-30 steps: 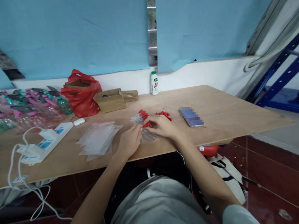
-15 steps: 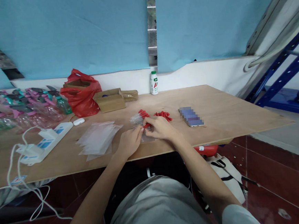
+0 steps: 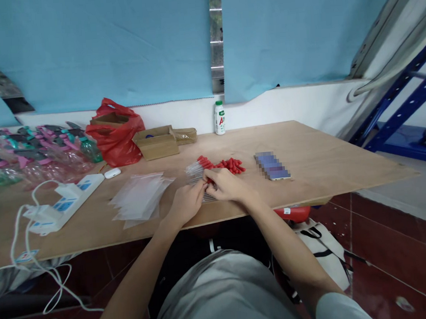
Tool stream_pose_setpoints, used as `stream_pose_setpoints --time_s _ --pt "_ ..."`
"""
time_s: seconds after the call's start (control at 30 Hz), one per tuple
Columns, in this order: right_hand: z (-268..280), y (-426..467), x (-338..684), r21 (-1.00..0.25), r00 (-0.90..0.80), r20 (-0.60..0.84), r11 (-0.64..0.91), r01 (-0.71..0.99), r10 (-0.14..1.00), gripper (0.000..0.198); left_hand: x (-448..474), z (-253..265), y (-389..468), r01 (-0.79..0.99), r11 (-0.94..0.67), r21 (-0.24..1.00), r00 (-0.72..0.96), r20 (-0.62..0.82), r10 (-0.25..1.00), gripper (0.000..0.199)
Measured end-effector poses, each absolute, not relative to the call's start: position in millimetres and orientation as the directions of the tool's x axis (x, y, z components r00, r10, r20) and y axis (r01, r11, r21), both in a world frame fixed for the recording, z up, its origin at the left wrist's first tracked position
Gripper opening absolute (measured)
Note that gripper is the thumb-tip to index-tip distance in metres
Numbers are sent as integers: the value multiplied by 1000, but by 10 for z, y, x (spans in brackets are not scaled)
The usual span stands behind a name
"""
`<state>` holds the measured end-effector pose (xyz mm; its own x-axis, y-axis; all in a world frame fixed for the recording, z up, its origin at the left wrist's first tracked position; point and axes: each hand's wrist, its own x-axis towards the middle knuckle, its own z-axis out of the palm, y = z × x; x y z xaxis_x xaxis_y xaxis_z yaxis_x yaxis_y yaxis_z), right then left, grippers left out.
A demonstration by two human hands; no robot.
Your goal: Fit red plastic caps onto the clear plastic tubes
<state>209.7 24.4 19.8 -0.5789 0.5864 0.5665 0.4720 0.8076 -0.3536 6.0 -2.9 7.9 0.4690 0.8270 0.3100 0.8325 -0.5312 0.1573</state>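
My left hand [image 3: 187, 202] and my right hand [image 3: 228, 184] meet at the fingertips above the front of the table. My right fingers are closed round a small red handle-like piece, mostly hidden now. The fingers of my left hand are pinched together against its near end; whatever else they grip is covered. Beneath and behind the hands lie thin pale rods [image 3: 193, 170], several with red ends [image 3: 203, 161]. A pile of loose red pieces [image 3: 232, 166] rests just beyond my right hand.
Clear plastic bags [image 3: 138, 197] lie left of my hands, near a white power strip [image 3: 69, 203]. A phone [image 3: 272, 165] is on the right. Behind stand a cardboard box [image 3: 158, 145], a red bag [image 3: 117, 142], a white bottle [image 3: 219, 119] and spray bottles [image 3: 47, 160].
My fingertips have drawn closer together, and the red piece between them is now mostly covered. My right hand has shifted slightly, exposing more of the red pile behind it.
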Motion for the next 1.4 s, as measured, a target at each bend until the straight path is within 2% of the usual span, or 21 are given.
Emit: stream_pose_setpoints --time_s 0.3,0.5,0.9,1.4 --pt "269 227 2159 -379 -552 603 816 437 575 6 33 92 -44 837 -504 210 411 367 835 41" --pt "290 259 2194 -365 -568 615 836 410 547 9 26 53 -42 820 -508 264 383 406 830 30" --pt "283 235 2155 -280 -572 632 843 460 523 8 16 48 -15 841 -503 200 410 373 833 40" --pt "248 225 2130 -293 -597 576 823 487 558 8 37 55 -2 831 -526 182 448 341 826 40"
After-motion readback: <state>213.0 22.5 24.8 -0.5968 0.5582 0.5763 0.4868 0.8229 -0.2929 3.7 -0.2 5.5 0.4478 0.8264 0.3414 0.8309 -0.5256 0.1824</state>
